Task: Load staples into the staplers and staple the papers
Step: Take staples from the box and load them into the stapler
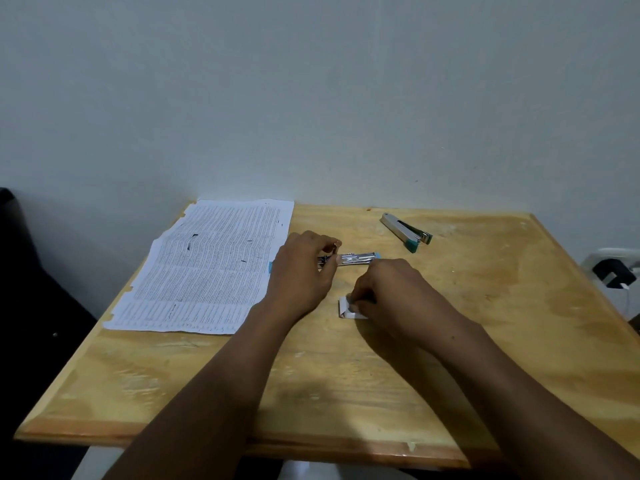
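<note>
Left hand [301, 268] grips stapler [356, 258]; right hand [388, 289] pinches staple box [346, 308].

Wood table [485, 306] against grey wall [311, 81]. Dark object [20, 271] on left, black plug [613, 273] in white socket [623, 252] on right.

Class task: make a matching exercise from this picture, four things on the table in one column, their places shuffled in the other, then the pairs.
1 papers
2 middle stapler
3 far stapler
4 white box

A pinched by the right hand
B alone at the table's far right
C on the left side
D held by the left hand

Pairs: 1-C, 2-D, 3-B, 4-A
</note>
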Motion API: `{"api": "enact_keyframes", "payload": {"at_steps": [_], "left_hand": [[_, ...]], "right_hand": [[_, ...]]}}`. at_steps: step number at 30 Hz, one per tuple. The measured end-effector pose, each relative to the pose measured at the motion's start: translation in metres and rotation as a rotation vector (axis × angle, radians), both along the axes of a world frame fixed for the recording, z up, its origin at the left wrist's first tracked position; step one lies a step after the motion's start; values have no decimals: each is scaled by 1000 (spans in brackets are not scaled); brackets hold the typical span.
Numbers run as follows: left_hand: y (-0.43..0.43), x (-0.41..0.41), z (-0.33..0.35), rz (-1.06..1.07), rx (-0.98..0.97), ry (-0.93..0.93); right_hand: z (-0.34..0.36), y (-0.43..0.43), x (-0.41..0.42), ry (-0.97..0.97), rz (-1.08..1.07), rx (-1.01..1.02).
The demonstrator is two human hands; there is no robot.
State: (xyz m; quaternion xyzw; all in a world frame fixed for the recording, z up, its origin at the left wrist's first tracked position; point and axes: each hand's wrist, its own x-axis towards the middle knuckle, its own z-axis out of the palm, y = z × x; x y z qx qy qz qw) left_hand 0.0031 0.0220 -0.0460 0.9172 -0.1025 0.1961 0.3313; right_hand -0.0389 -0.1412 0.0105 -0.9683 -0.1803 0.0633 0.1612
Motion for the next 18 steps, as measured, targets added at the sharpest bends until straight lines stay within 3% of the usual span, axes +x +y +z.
{"api": "enact_keyframes", "payload": {"at_steps": [8, 18], "left_hand": [[4, -1, -2, 0, -44, -21], [5, -2, -3, 3, -45, -27]], "right_hand": [[5, -10, -4, 94, -9, 165], [-4, -12, -6, 16, 16, 242]]}}
